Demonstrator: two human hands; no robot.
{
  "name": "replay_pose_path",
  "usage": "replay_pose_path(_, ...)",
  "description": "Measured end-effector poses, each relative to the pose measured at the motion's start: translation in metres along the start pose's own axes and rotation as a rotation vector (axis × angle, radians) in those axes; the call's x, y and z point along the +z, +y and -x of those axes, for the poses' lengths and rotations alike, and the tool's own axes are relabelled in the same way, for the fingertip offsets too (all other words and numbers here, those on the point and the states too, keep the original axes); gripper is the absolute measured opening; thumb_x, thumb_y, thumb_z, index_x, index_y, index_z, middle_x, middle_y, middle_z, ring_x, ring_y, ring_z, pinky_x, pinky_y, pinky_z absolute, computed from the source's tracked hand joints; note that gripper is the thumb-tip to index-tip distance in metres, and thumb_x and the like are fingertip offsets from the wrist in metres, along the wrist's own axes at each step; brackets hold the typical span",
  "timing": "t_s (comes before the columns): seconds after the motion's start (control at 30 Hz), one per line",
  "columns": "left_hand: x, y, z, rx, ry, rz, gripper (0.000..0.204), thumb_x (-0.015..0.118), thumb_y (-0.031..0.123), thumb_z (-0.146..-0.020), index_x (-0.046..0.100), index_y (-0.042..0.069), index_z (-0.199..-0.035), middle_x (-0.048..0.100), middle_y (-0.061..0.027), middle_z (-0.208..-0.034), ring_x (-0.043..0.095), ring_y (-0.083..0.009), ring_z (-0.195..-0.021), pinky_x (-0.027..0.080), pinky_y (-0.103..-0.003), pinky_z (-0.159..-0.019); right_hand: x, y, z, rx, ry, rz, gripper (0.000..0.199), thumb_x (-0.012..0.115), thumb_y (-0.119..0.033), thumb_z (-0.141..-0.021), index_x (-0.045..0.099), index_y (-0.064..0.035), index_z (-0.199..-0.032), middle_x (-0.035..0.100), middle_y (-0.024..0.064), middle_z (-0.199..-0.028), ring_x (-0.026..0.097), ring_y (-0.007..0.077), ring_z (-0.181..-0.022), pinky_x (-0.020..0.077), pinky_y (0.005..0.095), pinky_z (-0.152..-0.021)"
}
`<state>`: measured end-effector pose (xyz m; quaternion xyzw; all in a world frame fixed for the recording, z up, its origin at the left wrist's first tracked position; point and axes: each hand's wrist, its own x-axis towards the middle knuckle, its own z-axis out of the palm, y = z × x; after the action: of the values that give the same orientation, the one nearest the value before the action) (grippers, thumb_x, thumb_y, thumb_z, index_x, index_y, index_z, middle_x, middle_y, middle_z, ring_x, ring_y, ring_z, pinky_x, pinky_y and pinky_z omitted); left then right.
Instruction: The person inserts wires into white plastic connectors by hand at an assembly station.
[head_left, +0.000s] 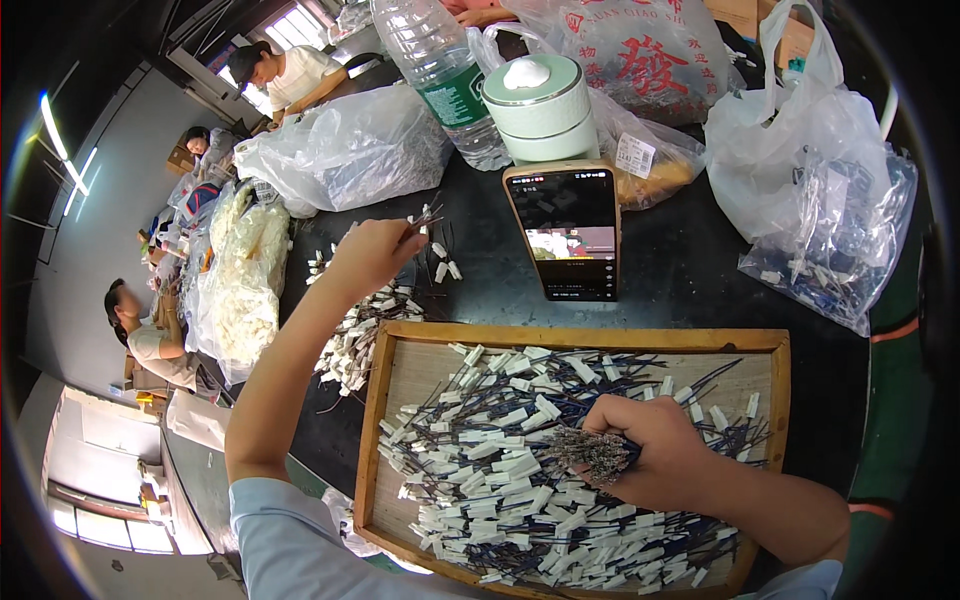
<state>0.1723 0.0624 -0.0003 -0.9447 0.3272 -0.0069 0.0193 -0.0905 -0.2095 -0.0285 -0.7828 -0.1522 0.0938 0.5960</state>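
From afar, I see the right hand (655, 455) closed around a thick wire bundle (600, 457), its many thin ends pointing leftward. The bundle is over the white connectors (470, 500) heaped inside the wooden tray (783, 380). The left hand (378, 255), beyond this grip and to its left, seems to pinch a few dark leads (428, 217). I judge the bundle light and flexible, not very slippery, but single strands may slip out or bend, so I would take it around the middle. On the near side of the left hand, a loose pile (350, 345) lies upon the black table (690, 280). Beyond the right grip stands a phone (570, 240). Farther left, co-workers (295, 80) sit near plastic bags (345, 150).
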Motion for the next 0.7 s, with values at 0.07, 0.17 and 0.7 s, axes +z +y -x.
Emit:
replay_pose_path(0.07, 0.009, 0.007, -0.007, -0.109, -0.091, 0.040, 0.032, 0.058, 0.033, -0.088, 0.064, 0.002, -0.082, 0.062, -0.0159, -0.069, 0.060, -0.0350, -0.065, 0.044, -0.044, -0.061, 0.001, 0.002, 0.001, -0.002, 0.006, 0.005, 0.027, 0.074, -0.018, -0.072, 0.054, -0.0062, -0.085, 0.061, 0.0087, -0.066, 0.062, 0.0274, -0.060, 0.0451, 0.0329, -0.054)
replay_pose_path(0.17, 0.019, 0.006, -0.019, -0.153, -0.096, -0.045, 0.042, 0.060, 0.041, -0.085, 0.064, 0.001, -0.074, 0.062, -0.0180, -0.068, 0.060, -0.0344, -0.065, 0.044, -0.043, -0.060, 0.001, 0.003, 0.001, -0.016, 0.005, 0.012, 0.028, 0.074, -0.018, -0.072, 0.054, -0.0062, -0.086, 0.061, 0.0086, -0.066, 0.061, 0.0278, -0.059, 0.0446, 0.0331, -0.053)
replay_pose_path(0.7, 0.037, -0.013, -0.006, -0.239, 0.037, -0.167, 0.028, 0.052, 0.025, -0.082, 0.058, -0.002, -0.080, 0.061, -0.0249, -0.070, 0.060, -0.0410, -0.069, 0.047, -0.050, -0.067, 0.000, 0.005, 0.001, -0.043, 0.022, -0.002, 0.028, 0.073, -0.016, -0.071, 0.053, -0.0064, -0.087, 0.060, 0.0097, -0.064, 0.060, 0.0300, -0.058, 0.0440, 0.0349, -0.052)
